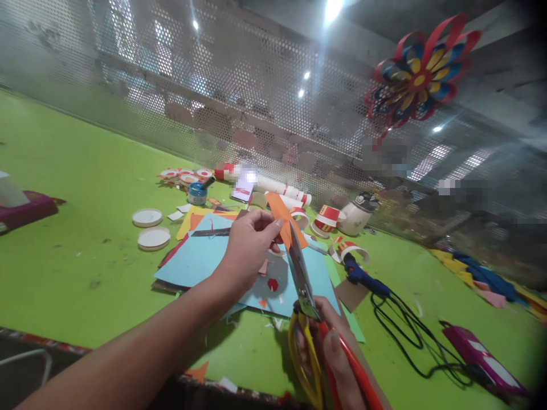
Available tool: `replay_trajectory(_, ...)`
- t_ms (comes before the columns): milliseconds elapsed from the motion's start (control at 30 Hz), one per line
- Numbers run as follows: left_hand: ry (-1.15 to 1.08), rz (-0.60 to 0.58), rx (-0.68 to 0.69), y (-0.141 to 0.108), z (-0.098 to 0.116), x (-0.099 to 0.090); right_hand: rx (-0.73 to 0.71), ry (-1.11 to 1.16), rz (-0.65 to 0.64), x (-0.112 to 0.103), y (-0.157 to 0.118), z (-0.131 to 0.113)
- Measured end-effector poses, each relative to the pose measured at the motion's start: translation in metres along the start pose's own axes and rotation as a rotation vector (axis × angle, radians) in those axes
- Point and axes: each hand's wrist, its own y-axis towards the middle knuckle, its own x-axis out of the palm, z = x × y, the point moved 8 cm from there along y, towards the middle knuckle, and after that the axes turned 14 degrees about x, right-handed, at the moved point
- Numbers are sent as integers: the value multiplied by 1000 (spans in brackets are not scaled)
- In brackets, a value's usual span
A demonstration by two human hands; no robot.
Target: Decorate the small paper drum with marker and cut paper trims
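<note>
My left hand (253, 244) pinches an orange paper piece (278, 206) between thumb and fingers, above light blue sheets (196, 259). In my right hand (335, 347) is a pair of scissors (300, 276) with one red and one yellow handle; the blades point up and their tips meet the orange paper's lower part. A small red hexagon (272, 285) and orange scraps lie on the blue paper below the hands. Yellow and orange sheets stick out behind the blue ones.
On the green table (98, 256) are white lids (154, 238), a blue jar (197, 193), a phone (243, 188), red and white paper rolls, a blue glue gun (365, 277) with black cable, and a purple object (482, 353). A paper flower (421, 80) hangs above.
</note>
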Motion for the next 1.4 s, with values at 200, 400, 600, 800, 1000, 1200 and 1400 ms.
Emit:
replay_trajectory(200, -21, 5, -13, -1, 0, 0, -89, -149, 142, -4, -9, -11)
replay_trajectory(400, -50, -4, -23, -1, -1, 2, -123, -203, 148, -4, -12, -12)
replay_trajectory(600, -98, -11, -85, -2, -3, 3, -101, -204, 118, -6, -11, -9)
replay_trajectory(800, -138, -65, -143, -6, -1, 8, -170, -276, 155, -8, -12, -17)
replay_trajectory(1000, -111, -70, -132, -6, -2, 8, -209, -279, 152, -6, -12, -22)
replay_trajectory(1200, -126, -97, -112, -6, -4, 10, -106, -125, 116, -6, -5, -11)
replay_trajectory(1400, -172, -37, -90, -7, -6, 9, -62, -43, 88, -6, 2, -3)
